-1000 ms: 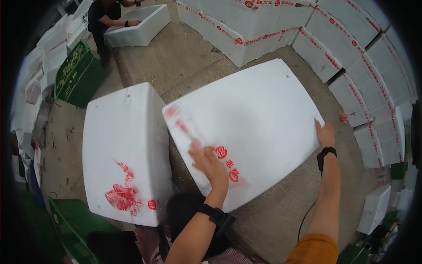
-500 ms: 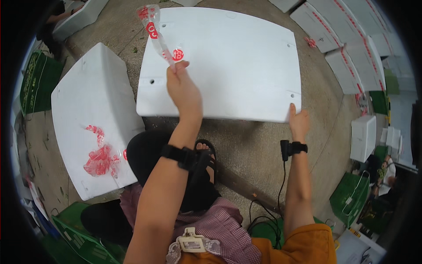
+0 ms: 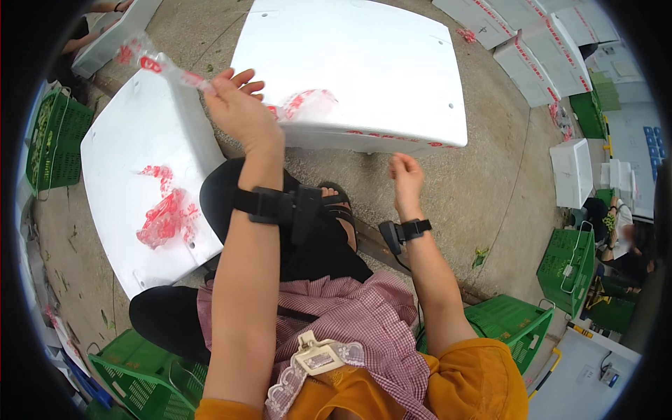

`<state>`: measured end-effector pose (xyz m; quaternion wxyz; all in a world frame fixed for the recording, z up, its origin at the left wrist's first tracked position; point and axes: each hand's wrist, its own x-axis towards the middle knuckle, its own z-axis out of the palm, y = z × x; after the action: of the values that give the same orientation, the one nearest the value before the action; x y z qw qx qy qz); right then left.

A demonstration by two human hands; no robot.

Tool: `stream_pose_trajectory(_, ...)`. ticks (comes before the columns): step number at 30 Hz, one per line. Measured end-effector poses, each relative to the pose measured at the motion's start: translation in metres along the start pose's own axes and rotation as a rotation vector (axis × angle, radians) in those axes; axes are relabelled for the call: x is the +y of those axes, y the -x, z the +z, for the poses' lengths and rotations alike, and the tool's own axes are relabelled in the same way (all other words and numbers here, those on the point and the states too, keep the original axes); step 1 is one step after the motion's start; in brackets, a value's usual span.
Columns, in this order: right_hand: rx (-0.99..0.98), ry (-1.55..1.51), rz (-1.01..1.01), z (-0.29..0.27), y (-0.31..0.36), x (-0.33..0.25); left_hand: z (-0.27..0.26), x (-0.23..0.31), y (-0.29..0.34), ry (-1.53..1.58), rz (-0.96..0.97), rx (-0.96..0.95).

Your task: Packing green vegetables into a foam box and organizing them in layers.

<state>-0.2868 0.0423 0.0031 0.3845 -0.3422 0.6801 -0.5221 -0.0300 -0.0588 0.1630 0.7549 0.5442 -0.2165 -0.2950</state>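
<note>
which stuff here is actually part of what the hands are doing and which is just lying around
In use:
- left hand, pinching a strip of clear tape with red print
- white foam box the tape runs to
- right hand, free below the box's front edge

Lying about:
- second foam box
- green crates
- stacked foam boxes

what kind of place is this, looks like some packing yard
Probably an outdoor packing or sorting area, perhaps for produce. White foam boxes are stacked on a bare concrete floor, green plastic crates stand about, and the left hand pulls a strip of printed tape off a foam lid.
</note>
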Motion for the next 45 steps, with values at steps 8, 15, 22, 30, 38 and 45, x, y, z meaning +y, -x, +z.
stream_pose_trajectory(8,-0.048,-0.623,0.399,0.069,0.008,-0.019,-0.063,-0.009,-0.032,-0.038,-0.152,0.109)
stream_pose_trajectory(15,0.089,-0.790,0.529,0.073,-0.011,-0.011,-0.065,-0.015,-0.031,-0.029,-0.265,0.074)
stream_pose_trajectory(22,0.106,-0.825,0.629,0.071,-0.020,-0.009,-0.069,-0.018,-0.031,-0.015,-0.315,0.078)
stream_pose_trajectory(30,0.128,-0.979,0.671,0.078,-0.023,-0.008,-0.069,-0.025,-0.031,-0.002,-0.359,0.045)
stream_pose_trajectory(38,0.140,-0.878,0.685,0.076,-0.037,-0.012,-0.067,-0.028,-0.031,-0.001,-0.391,0.050)
stream_pose_trajectory(45,0.109,-0.924,0.652,0.080,-0.026,-0.021,-0.074,-0.031,-0.037,0.008,-0.417,0.082)
